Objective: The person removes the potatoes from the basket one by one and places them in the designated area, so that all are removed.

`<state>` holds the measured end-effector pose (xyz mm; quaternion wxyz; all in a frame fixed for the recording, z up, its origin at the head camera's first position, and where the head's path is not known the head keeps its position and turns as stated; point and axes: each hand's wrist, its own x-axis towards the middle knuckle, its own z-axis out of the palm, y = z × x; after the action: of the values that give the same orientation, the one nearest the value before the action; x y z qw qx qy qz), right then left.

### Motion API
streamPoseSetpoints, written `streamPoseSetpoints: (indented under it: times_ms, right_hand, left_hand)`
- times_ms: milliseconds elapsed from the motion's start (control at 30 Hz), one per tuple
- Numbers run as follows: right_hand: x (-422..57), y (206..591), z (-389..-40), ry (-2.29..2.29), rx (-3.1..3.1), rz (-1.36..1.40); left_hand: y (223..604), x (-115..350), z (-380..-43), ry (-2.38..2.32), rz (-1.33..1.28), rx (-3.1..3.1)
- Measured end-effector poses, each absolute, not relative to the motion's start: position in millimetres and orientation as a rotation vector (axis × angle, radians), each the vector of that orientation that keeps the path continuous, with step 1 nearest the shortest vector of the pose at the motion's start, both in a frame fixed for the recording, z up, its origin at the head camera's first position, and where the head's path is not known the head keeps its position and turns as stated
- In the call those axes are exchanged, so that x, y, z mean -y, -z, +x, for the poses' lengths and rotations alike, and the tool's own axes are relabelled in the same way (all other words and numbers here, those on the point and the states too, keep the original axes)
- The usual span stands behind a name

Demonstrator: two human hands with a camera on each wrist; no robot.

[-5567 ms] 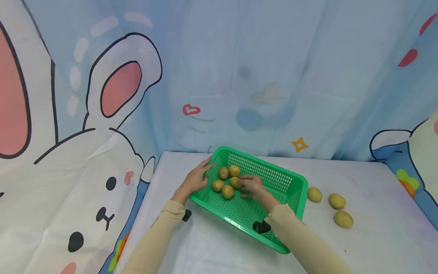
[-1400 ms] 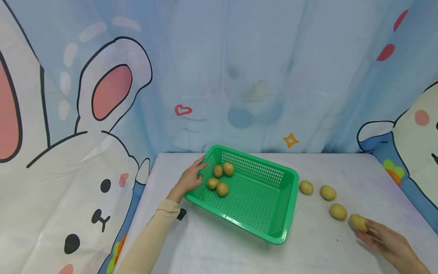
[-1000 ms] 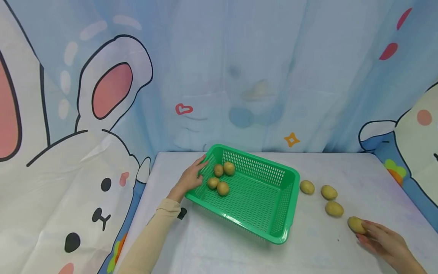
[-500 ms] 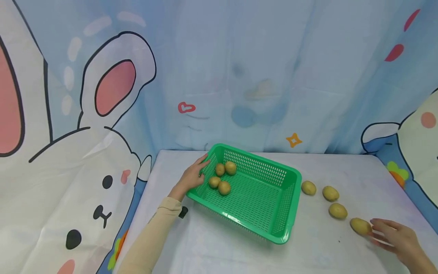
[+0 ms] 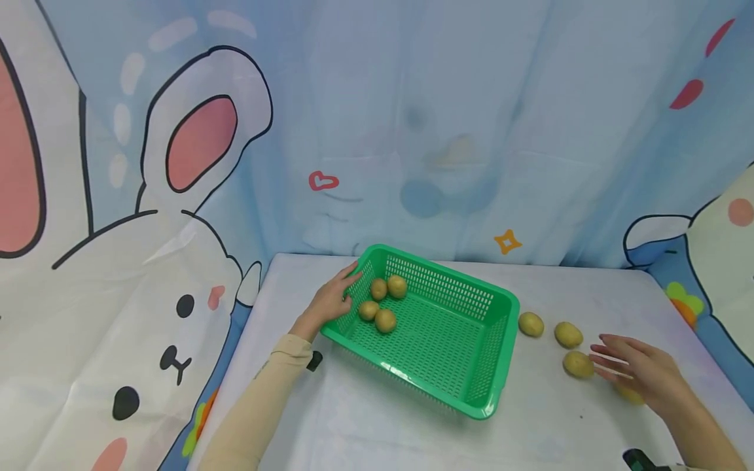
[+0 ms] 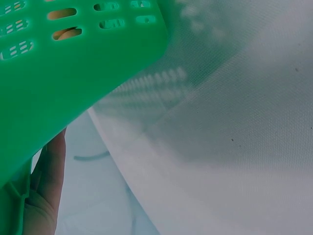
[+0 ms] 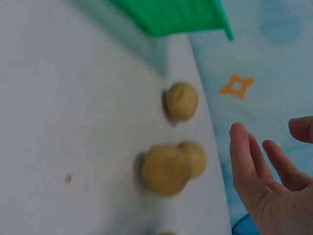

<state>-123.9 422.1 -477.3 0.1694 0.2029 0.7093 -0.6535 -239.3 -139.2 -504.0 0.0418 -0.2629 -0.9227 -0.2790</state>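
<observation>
A green plastic basket with perforated walls stands on the table. Several yellow-brown potatoes, among them a front one, lie in its left end. My left hand grips the basket's left rim; in the left wrist view, part of that hand shows beside the green wall. To the right of the basket lie more potatoes, one close to its wall, one beyond it and one in front. My right hand, empty with fingers spread, hovers over a partly hidden potato.
A white-covered table bears everything, with a small dark speck near the right potatoes. Behind it hangs a blue cartoon curtain; a printed rabbit fills the left side.
The right hand has taken one potato out of the basket, set it down at the right and let go. It has since moved up and left over the potatoes. The left hand stays on the rim.
</observation>
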Motion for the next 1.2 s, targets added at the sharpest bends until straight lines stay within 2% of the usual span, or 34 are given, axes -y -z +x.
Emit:
streamPoseSetpoints:
  times_ms: [167,467,800,1200]
  right_hand:
    - [-388,462,-141,2.001,-1.947,0.332]
    - [-321,442,-164,1.977,-2.028,0.122]
    - [-254,444,-195,1.882,-2.089,0.004]
    - [-181,459,-229,1.829,-1.965,0.023]
  left_hand:
    - [503,138,-242,0.861,-0.805,2.822]
    - [505,137,-244,0.856,-0.812,2.819]
    - [504,139,-242,0.881,-0.817,2.813]
    - [507,140,-244,0.855,-0.817,2.819]
